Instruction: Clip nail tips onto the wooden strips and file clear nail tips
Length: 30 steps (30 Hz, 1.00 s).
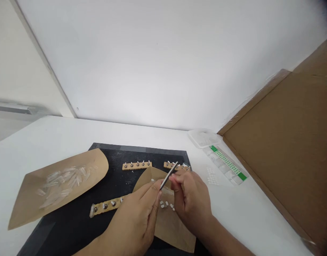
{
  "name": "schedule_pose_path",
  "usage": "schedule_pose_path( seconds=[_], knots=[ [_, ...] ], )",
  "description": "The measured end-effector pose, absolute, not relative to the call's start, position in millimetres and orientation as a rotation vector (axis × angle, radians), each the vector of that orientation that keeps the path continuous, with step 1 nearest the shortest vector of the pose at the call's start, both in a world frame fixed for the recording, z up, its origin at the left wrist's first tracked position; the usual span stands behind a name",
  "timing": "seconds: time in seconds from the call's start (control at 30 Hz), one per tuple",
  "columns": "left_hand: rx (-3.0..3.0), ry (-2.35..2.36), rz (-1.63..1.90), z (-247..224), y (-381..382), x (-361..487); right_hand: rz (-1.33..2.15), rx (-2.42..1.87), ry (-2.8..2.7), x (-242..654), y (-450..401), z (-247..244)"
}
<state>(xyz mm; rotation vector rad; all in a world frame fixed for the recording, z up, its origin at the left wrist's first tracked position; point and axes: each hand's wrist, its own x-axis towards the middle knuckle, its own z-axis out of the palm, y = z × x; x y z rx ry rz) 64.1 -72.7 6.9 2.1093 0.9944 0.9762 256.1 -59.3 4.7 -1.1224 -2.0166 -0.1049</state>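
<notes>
My left hand (135, 217) is closed on the lower end of a thin flat strip (169, 175), dark along one edge and pale along the other. My right hand (191, 197) is closed beside the strip, its thumb and fingertips pressed together near the upper part; what they pinch is too small to name. Below both hands lies a brown paper sheet (176, 234) with several small white pieces (166, 203). A light wooden strip (107, 205) with metal studs holding white bits is partly hidden behind my left hand.
A brown paper (25, 199) with clear tubes (69, 177) lies left on the black board (73, 227). Two studded strips (137, 166) (167, 164) lie behind. At right are a clear tray (203, 138), a green-labelled bag (227, 163), white pieces (212, 176) and cardboard (286, 142).
</notes>
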Motion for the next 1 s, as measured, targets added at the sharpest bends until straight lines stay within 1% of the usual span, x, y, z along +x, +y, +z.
schedule_pose_path(
  seconds=[0.1, 0.23, 0.37, 0.5, 0.63, 0.77, 0.9, 1.0],
  knots=[
    [2.098, 0.983, 0.978, 7.4, -72.7, 64.0, -0.062, -1.026, -2.078, 255.8, -58.4, 4.6],
    [2.063, 0.986, 0.981, 8.6, -71.5, 63.6, -0.119, -1.133, -2.020, 255.4, -56.4, 3.2],
    [2.061, 0.980, 0.994, 9.1, -70.4, 63.2, -0.030, -1.053, -2.096, 256.3, -55.3, 3.7],
    [2.051, 0.975, 0.985, 11.2, -70.5, 62.8, -0.084, -1.158, -2.024, 257.4, -52.3, 6.7],
    [2.061, 0.979, 0.957, 11.9, -70.7, 62.0, 0.007, -1.057, -2.105, 258.0, -50.7, 8.1],
    [2.072, 0.978, 0.981, 9.6, -70.7, 61.6, -0.048, -1.139, -2.049, 258.4, -50.7, 9.2],
    [2.093, 0.977, 0.982, 9.6, -71.6, 62.1, -0.004, -1.021, -2.122, 258.0, -51.7, 10.2],
    [2.106, 0.997, 0.982, 10.0, -72.1, 61.9, -0.041, -1.148, -2.051, 257.3, -51.6, 10.0]
  ],
)
